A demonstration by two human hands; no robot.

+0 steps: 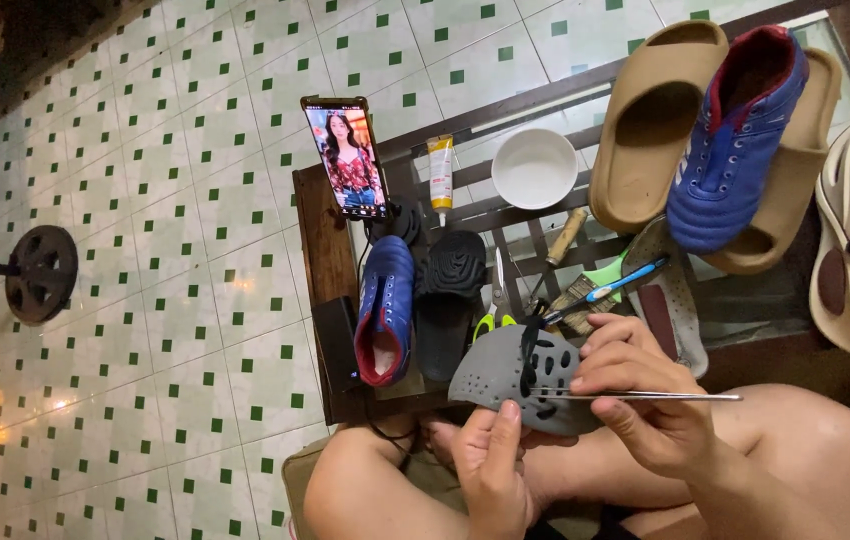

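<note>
Grey foam clog [515, 375], perforated, looks light, soft and bendy; it sits over the person's knees, best held by its thick toe rim. Left hand [493, 470] has its grip closed under that rim, thumb on top. Right hand [645, 400] pinches a thin metal needle [645, 396] shut between its fingers. Far on the table [325, 230], a white-and-yellow glue tube [440, 175] stands beside a white bowl [534, 167].

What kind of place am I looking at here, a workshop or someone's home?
Likely an informal shoe-repair spot on a tiled floor, perhaps at home. A low table holds shoes, tan slides and a glue tube, while the hands work a long needle through a grey clog.
</note>
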